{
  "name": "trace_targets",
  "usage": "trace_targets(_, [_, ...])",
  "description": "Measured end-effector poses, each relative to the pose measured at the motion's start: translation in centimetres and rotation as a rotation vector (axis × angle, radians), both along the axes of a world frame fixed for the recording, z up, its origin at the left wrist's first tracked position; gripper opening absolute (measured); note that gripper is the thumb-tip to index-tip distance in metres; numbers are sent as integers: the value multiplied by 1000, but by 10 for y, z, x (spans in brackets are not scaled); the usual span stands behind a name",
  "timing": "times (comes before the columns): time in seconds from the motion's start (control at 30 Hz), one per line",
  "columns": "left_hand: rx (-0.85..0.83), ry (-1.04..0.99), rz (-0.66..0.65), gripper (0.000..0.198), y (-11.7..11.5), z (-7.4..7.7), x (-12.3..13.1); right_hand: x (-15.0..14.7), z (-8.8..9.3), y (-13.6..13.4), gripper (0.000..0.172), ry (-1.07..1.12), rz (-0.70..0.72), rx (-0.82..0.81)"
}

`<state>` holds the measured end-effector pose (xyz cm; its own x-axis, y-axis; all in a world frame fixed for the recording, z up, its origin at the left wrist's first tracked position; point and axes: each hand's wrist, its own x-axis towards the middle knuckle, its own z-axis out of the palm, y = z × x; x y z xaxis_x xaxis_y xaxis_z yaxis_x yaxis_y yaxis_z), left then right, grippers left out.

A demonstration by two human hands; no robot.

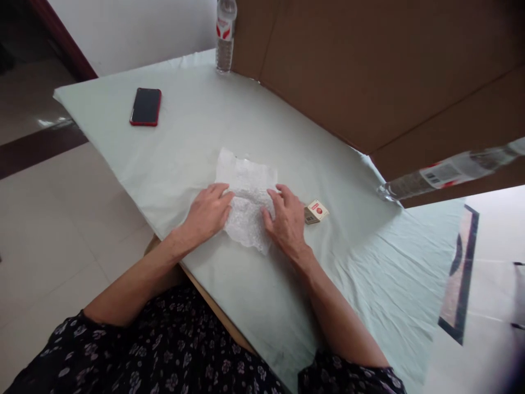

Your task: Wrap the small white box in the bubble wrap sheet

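Observation:
A crumpled white sheet of bubble wrap (246, 216) lies on the cloth-covered table, with a crease running across its middle. My left hand (209, 212) is at its left edge, fingers curled and tips touching the plastic. At the right edge, my right hand (287, 219) has thumb and index finger bent onto the sheet near the crease. Both hands look closed on its edges, though the exact pinch is partly hidden. Just right of my right hand sits a small cream box (316, 212) with a red mark, its left side partly behind the hand.
A phone in a red case (146, 107) lies at the far left of the pale green tablecloth (184, 131). One water bottle (225, 38) stands at the back; another bottle (443, 172) is at the right. Large brown cardboard (369, 71) rises behind.

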<state>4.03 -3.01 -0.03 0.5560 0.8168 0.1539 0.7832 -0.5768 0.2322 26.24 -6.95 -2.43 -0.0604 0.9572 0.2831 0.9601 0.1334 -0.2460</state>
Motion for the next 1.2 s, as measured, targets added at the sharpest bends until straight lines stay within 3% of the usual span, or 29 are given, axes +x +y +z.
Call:
trace_targets(0.07, [-14, 44, -56, 31, -5, -4, 2, -6, 0, 4, 46, -15, 120, -55])
trace_targets(0.13, [-47, 91, -29, 39, -4, -9, -1, -9, -4, 10, 49, -30, 189, -137])
trace_targets(0.3, [-187, 147, -19, 83, 5, -17, -26, -7, -18, 19, 55, -34, 202, -194])
trace_targets(0.43, [-239, 151, -30, 98, 8, -22, -37, 3, -14, 16, 51, 38, 241, -144])
trace_targets(0.53, [-252, 130, -42, 99, 9, -25, -39, 24, -1, 4, 42, 79, 135, 4])
trace_targets(0.63, [-257, 97, -63, 100, 10, -28, -40, 57, 6, -12, 46, 51, -113, 95])
trace_targets(0.73, [-261, 79, -55, 101, 10, -28, -41, 91, 4, -26, 59, 47, -306, -16])
trace_targets(0.83, [-267, 78, -42, 103, 10, -28, -41, 103, 5, -32, 54, 173, -323, -118])
trace_targets(0.93, [-268, 79, -49, 104, 10, -27, -41, 82, 18, -32, 49, 327, -206, -62])
trace_targets(1.07, [-267, 83, -45, 106, 11, -29, -41, 27, 36, -16, 47, 424, 74, -31])
trace_targets(1.2, [-263, 62, -33, 108, 11, -30, -40, -13, 26, 11, 47, 367, 291, -111])
